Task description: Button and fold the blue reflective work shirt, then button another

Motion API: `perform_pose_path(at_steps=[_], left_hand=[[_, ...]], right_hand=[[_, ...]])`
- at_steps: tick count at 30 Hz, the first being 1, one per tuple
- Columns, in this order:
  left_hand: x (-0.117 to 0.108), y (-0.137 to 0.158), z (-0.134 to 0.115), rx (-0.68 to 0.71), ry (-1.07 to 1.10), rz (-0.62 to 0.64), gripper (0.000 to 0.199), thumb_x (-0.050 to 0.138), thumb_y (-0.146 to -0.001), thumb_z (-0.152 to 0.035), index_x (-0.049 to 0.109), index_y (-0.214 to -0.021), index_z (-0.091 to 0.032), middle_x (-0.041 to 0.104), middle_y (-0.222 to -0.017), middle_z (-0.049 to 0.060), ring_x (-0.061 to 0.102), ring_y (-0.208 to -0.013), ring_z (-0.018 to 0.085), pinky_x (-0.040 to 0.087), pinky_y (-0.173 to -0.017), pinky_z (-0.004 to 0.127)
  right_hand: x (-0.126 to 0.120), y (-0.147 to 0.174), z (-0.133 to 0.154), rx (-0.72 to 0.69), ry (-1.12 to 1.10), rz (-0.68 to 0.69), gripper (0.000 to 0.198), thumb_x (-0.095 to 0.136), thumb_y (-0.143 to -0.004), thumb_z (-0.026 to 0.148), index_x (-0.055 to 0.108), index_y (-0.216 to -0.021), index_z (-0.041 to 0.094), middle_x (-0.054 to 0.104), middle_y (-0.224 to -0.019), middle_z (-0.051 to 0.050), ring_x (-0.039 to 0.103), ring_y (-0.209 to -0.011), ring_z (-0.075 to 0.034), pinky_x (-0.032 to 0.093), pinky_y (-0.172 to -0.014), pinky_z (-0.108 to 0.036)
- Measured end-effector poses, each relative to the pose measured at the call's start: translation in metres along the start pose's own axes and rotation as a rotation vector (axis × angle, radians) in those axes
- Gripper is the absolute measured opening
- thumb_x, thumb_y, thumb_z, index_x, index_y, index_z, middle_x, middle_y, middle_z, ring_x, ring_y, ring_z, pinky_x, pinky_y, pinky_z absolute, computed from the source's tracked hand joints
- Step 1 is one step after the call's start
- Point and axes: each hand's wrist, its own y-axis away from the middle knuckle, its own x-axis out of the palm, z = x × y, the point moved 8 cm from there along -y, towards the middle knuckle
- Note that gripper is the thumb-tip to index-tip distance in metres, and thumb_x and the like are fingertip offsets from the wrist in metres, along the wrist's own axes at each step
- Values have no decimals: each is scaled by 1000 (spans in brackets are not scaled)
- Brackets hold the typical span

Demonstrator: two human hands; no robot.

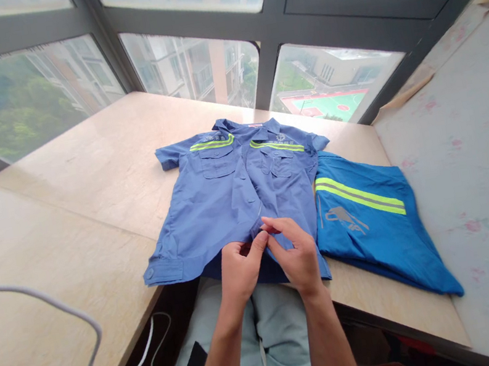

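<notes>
A blue short-sleeved work shirt (211, 207) with yellow-green reflective stripes and two chest pockets lies front up, its collar toward the window. Its bottom hem hangs over the sill's front edge. At the lower front placket, my left hand (242, 264) pinches the fabric between thumb and fingers. My right hand (291, 253) grips the same spot from the other side, thumb and index finger close together. Both sets of fingertips meet there and hide the small part between them, so I cannot see whether a button is held.
A folded brighter-blue garment (377, 248) with a reflective stripe lies right of the shirt. The stone-patterned sill (66, 213) runs along the windows. A white cable (84, 322) loops over its left front edge. A flowered wall (476, 194) bounds the right side.
</notes>
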Motion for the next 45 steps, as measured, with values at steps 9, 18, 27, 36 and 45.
perform_pose_path(at_steps=[9,18,27,36,45], left_hand=[[-5,-2,1,3,-124,-35,43,63,-78,-41,53,-44,-17,43,-44,-1,32,-46,10,23,-45,25],[1,-2,-2,35,-214,-2,43,59,-81,-40,52,-45,-18,46,-44,-1,36,-44,11,24,-46,25],[-19,20,-30,81,-528,-52,44,58,-88,-51,63,-58,-19,59,-50,0,53,-45,12,40,-50,23],[-11,20,-46,493,-515,-180,11,64,-89,-26,72,-92,-19,69,-86,3,61,-68,13,50,-66,24],[-8,14,-30,427,-463,-179,11,59,-91,-21,69,-91,-18,73,-88,3,65,-77,16,50,-71,26]], right_hand=[[3,3,-10,107,-8,52,24,61,-91,22,73,-112,25,74,-93,-4,67,-88,-19,55,-85,-35],[4,7,-22,262,-36,64,29,57,-90,22,71,-115,21,71,-93,-4,64,-81,-17,54,-81,-31],[1,11,-34,379,-84,-6,30,57,-90,28,69,-116,18,68,-93,-3,62,-85,-17,52,-85,-32],[7,11,-28,403,-104,-14,29,56,-88,25,70,-113,18,68,-89,-3,63,-83,-17,51,-86,-32],[8,12,-30,444,-115,-51,30,56,-86,26,71,-110,17,68,-88,-4,63,-82,-18,52,-83,-32]])
